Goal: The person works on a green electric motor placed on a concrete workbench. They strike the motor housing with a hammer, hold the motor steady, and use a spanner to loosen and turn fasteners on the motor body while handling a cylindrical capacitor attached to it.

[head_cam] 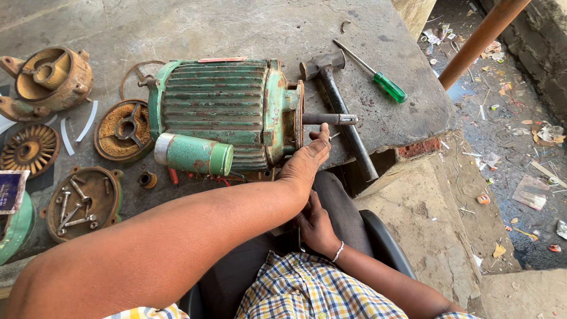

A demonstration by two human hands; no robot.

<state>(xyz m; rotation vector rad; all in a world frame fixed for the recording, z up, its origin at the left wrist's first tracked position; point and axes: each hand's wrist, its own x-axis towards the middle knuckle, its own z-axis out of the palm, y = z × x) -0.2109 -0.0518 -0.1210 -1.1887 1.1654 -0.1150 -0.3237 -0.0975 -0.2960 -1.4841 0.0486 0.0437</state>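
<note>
Green-handled screwdriver (378,74); rusty end covers (123,130)

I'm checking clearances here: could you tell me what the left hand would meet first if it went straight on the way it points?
Probably the motor's dark steel shaft, just beyond the left hand; depth is unclear.

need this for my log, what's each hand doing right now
Left hand: open, holding nothing, resting on the green motor near its shaft.
Right hand: in the lap; grip cannot be told.
</note>
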